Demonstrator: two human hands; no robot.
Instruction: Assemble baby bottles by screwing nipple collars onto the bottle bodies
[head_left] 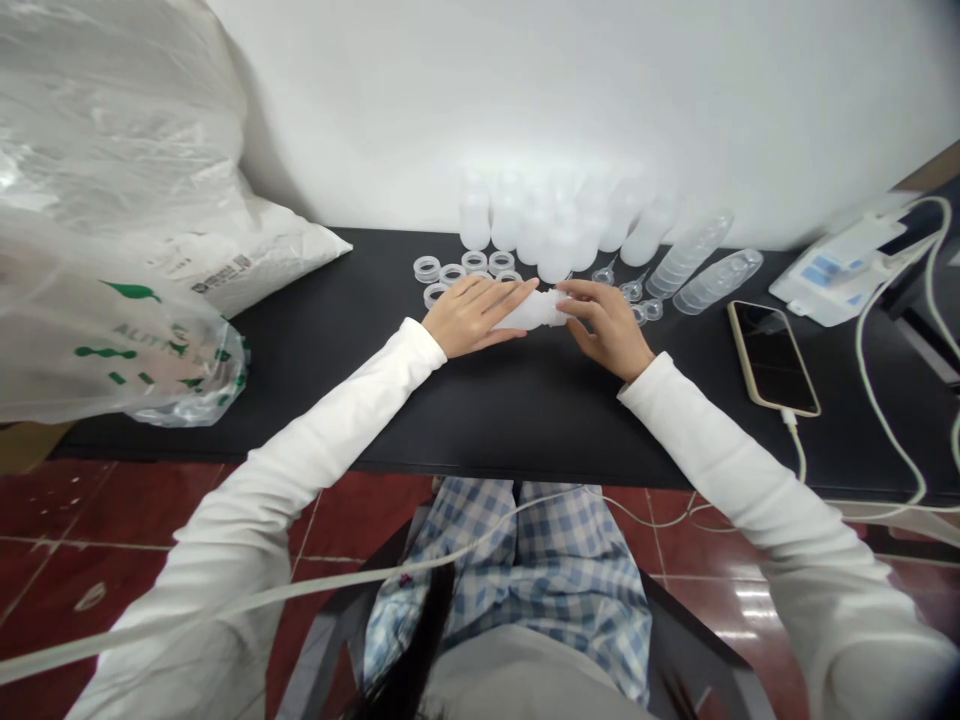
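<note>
A translucent white plastic bottle (528,311) lies sideways between my two hands, just above the black table. My left hand (480,314) wraps round its body from the left. At the neck end on the right, the fingers of my right hand (604,325) close on the bottle's ring or collar. Several clear plastic rings (475,262) lie beyond my left hand. Close to my right hand are several small clear nozzle pieces (634,289). Behind both hands several white bottles (555,255) stand against the wall.
Two stacks of nested clear cups (718,281) lie on the right of the black table (480,410). Farther right are a phone (774,357) on a cable and a white device (836,270) with trailing cords. Large plastic bags (112,330) fill the left end.
</note>
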